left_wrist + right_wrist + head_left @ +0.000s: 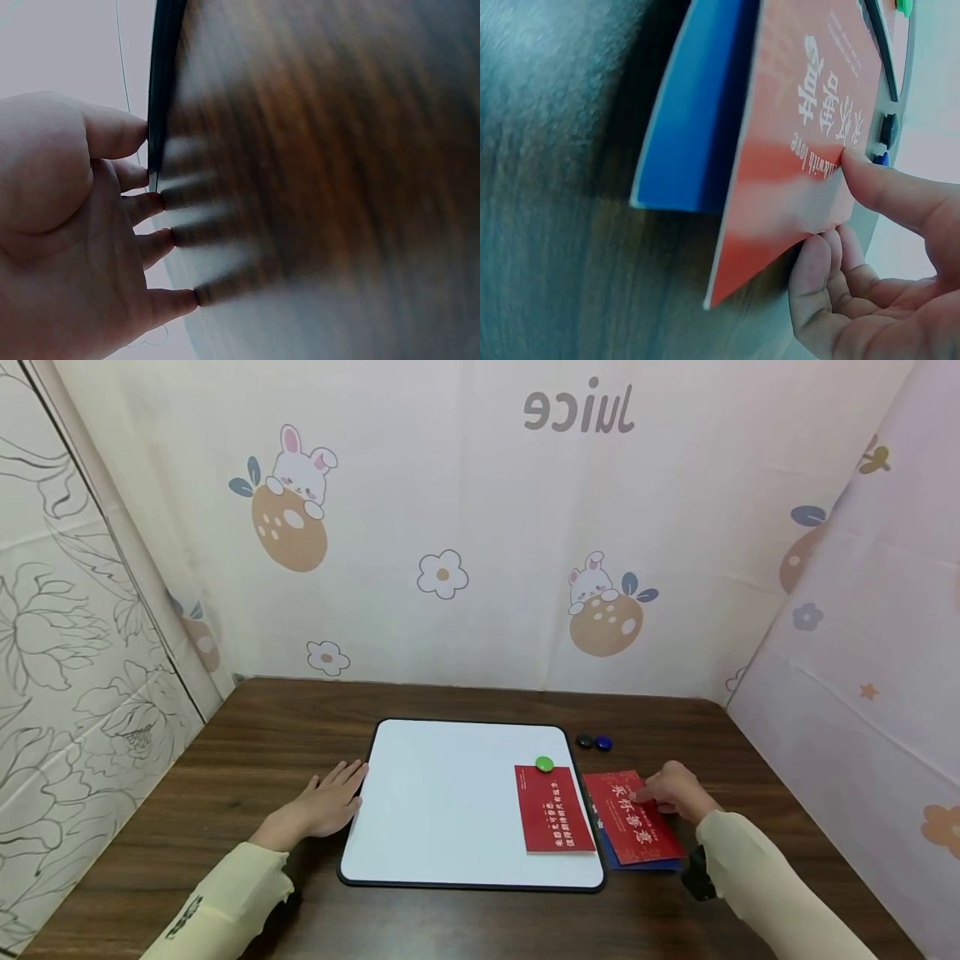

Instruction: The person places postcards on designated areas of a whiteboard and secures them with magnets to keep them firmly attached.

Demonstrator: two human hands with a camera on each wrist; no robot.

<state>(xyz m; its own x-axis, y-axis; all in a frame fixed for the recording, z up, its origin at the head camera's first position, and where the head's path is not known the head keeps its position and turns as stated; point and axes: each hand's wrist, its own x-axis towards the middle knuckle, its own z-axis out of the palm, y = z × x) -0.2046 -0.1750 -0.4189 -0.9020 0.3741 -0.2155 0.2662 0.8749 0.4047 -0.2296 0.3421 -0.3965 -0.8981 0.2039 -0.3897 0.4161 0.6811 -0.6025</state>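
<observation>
My right hand (678,792) pinches the right edge of a red card (633,822) with white characters, thumb on its face and fingers at its underside. In the right wrist view that card (795,150) stands tilted above a blue card (694,112). On the left, my flat left hand (324,802) has its fingers spread, thumb and fingertips right at the black-framed edge of a whiteboard (442,802). Another red card (551,814) lies on the board's right side, with a green round magnet (544,764) over its top edge.
A black round magnet (584,741) and a blue one (603,742) sit on the dark wooden table (300,710), just beyond the board's upper right corner. A patterned curtain (487,510) hangs behind the table's far edge.
</observation>
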